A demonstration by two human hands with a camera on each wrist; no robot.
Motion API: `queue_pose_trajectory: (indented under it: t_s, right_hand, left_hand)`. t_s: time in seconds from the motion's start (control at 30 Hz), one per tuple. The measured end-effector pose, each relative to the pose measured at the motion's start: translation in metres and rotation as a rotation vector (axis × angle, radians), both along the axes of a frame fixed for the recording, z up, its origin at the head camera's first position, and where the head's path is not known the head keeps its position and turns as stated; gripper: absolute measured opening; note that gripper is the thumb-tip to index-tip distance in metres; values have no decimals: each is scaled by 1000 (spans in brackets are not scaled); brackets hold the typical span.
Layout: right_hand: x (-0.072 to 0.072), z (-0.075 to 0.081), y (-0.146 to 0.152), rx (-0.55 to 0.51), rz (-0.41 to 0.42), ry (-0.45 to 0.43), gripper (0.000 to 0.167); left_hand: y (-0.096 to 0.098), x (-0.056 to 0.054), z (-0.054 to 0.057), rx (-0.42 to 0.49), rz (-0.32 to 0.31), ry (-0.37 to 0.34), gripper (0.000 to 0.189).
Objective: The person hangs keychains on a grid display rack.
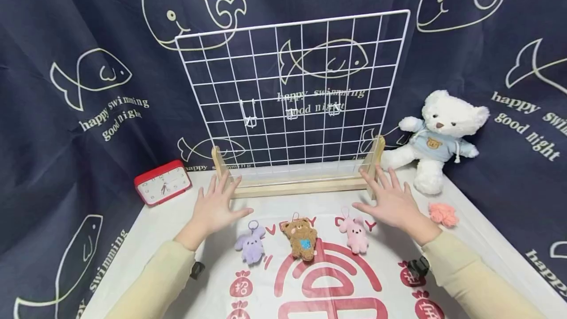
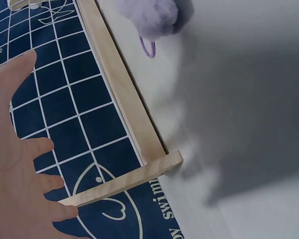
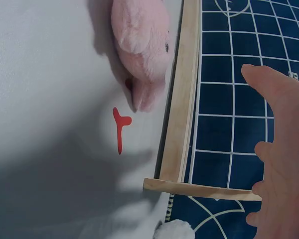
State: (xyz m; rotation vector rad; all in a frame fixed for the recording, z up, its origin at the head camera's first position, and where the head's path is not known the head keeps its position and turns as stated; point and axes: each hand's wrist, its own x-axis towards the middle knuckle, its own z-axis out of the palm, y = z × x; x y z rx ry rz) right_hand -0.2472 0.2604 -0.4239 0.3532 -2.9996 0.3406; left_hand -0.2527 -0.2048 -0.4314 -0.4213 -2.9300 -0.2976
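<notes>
Both hands are spread with nothing in them, near the two ends of a white wire grid rack (image 1: 301,87) on a wooden base (image 1: 305,186). My left hand (image 1: 216,206) hovers by the left wooden foot, fingers splayed. By the right foot, my right hand (image 1: 392,201) is held likewise. Between and below the hands lie three plush keychains in a row: a purple bunny (image 1: 251,246), a brown bear (image 1: 302,240) and a pink bunny (image 1: 355,235). On the grid hang three small white hooks, the left hook (image 1: 250,121), middle hook (image 1: 291,113) and right hook (image 1: 334,108).
A red alarm clock (image 1: 163,183) stands at the back left. A white teddy bear (image 1: 438,137) in a blue top sits at the back right, with a coral-pink bundle (image 1: 443,214) in front. Dark printed curtain (image 1: 106,9) hangs behind the white printed table cover (image 1: 199,289).
</notes>
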Motion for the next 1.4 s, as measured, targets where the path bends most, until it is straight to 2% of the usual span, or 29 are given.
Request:
queue_pose_trajectory:
  t_s: [0.33,0.63,0.77,0.9,1.0,1.23,1.4]
  right_hand:
    - [2,-9,-1,9,5,12,99]
    - [0,-9,0,15,10,41,99]
    - [-1,-9,1,8,38,90,95]
    - [-3,-10,1,-22,83,147,88]
    - [-4,-10,-1,-50,113,166,83]
    - [-4,-10,-4,-96,157,154,76]
    - [-6,-11,-4,-153,184,132,66]
  left_hand:
    - [-3,3,-3,1,11,-15,99]
    - [1,5,-1,26,15,-16,96]
    - [2,2,1,80,13,41,90]
    - [0,-3,2,210,12,166,76]
    - [-2,-8,2,331,26,229,67]
    - [-10,-16,-1,620,98,289,48]
    - [-18,-21,-3,795,212,305,42]
